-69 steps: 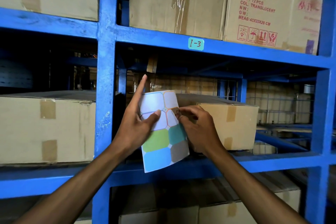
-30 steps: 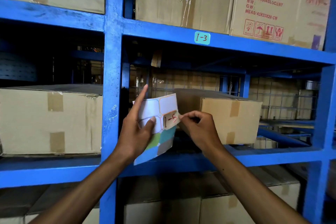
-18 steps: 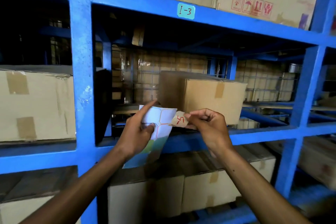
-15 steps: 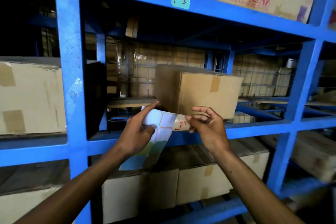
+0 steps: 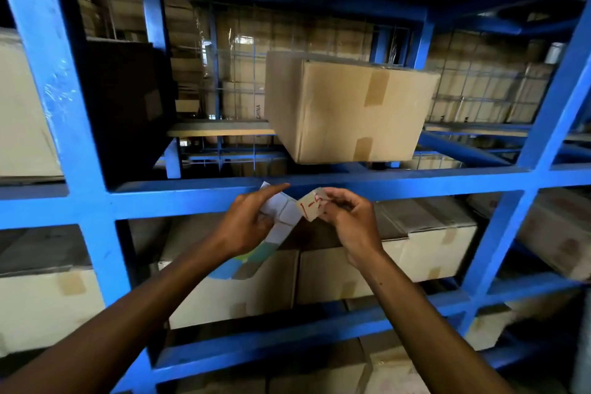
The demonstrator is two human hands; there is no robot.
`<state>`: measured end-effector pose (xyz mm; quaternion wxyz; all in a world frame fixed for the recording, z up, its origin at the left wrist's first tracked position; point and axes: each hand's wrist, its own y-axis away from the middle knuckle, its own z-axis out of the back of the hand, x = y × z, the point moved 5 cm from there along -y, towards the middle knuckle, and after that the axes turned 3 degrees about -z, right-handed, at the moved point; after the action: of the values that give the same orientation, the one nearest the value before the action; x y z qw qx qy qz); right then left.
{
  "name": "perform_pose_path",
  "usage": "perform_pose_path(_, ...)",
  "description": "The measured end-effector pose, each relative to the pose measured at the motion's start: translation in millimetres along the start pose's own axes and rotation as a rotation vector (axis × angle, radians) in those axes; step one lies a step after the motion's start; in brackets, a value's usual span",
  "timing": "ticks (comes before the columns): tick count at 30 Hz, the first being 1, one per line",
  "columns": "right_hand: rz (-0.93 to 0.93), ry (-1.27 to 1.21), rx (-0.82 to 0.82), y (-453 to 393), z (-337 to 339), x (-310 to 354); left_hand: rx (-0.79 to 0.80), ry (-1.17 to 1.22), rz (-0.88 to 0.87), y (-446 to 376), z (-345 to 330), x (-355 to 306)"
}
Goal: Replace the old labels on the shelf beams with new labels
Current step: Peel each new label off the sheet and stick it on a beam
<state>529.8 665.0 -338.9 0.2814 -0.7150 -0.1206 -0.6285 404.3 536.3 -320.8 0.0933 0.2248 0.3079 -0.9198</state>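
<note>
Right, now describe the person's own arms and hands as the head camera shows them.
Both forearms are bare: no sleeves reach into view. The left hand and right hand wear no gloves, and no rings, watch or wristband show. A few small dark marks dot the right forearm. Nothing else is worn that the picture shows.

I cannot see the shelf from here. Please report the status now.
Left hand holds label sheet. Right hand pinches peeled label, red writing. Label not yet on blue beam. Nothing in the way.
</note>
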Motion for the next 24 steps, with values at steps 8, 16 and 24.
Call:
perform_pose_path(8, -0.09, -0.092, -0.103, -21.1, 5.9, -47.5, 0.047, -0.213, -0.026, 6.7, -26.5, 10.2)
perform_pose_path(16, 0.034, -0.042, -0.07, -43.7, 5.2, -55.4, 0.079, -0.383, -0.02, 5.5, -39.7, 22.5)
perform_pose_path(24, 0.169, 0.073, 0.031, -56.3, -1.5, -48.2, 0.139, -0.538, -0.009, -8.2, -45.9, 19.5)
